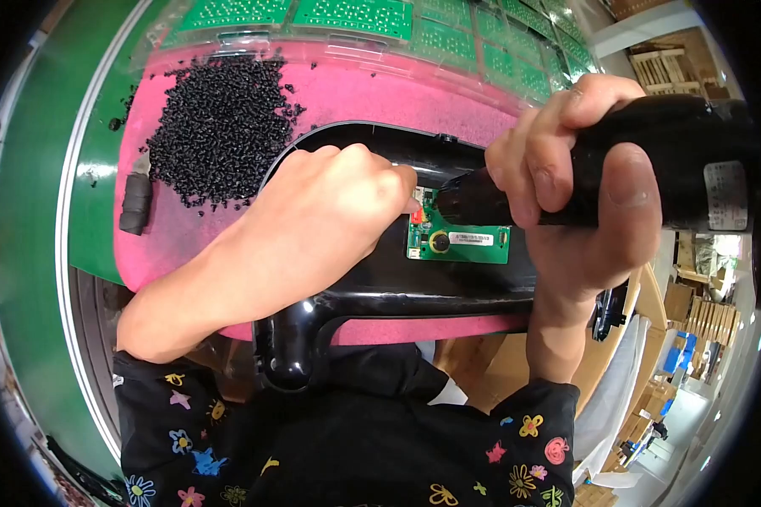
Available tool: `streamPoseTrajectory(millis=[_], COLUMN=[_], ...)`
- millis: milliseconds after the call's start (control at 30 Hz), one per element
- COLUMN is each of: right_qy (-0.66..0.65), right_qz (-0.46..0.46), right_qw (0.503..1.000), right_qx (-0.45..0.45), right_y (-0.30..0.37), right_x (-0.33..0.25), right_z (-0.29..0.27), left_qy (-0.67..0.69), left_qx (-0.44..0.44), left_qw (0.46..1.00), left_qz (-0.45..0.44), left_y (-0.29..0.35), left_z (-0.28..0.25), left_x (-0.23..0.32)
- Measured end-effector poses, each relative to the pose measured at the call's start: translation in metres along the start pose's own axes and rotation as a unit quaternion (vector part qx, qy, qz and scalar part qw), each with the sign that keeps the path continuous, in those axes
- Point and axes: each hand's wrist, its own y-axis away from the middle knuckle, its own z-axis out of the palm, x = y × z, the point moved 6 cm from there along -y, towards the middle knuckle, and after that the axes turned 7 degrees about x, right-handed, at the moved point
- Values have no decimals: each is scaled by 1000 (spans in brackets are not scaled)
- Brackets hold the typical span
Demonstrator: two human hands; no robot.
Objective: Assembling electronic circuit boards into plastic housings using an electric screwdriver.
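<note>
A black plastic housing (pixel 414 291) lies on the pink mat, with a small green circuit board (pixel 478 247) inside it. In my right hand (pixel 583 160) is a thick black electric screwdriver (pixel 651 152), held nearly level, its narrow nose over the upper part of the board. Whether its tip touches a screw is hidden. My left hand (pixel 338 198) is closed, fingers curled, with its fingertips at the board's upper left edge beside a small red part (pixel 416 216). What those fingers pinch, if anything, cannot be seen.
A heap of small black screws (pixel 220 131) sits on the pink mat (pixel 355 80) at the left. Beside it lies a tool with a dark wrapped handle (pixel 135 203). Clear trays of green circuit boards (pixel 351 17) line the far side. Cardboard (pixel 503 372) stands at the right.
</note>
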Motion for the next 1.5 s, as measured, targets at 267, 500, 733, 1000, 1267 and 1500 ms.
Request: streamPoseTrajectory(millis=[267,500,733,1000,1267,1500], right_qy=[-156,-335,-357,-367,-349,-256], right_qz=[-23,-125,-147,-169,-209,-54], right_qw=[977,923,912,906,910,965], right_qx=[140,145,140,125,79,6], right_y=[18,30,38,41,43,32], right_x=[1,-21,-22,-22,-9,-14], right_z=[-6,-32,-35,-36,-36,-20], left_qy=[58,120,182,225,284,171], left_qx=[16,72,46,19,-35,105], left_qw=[998,989,978,972,957,977], left_qz=[-6,48,86,67,53,68], left_y=[-4,-8,-9,-11,-11,-14], left_z=[-5,-6,-6,-1,8,-7], left_x=[5,10,16,14,15,9])
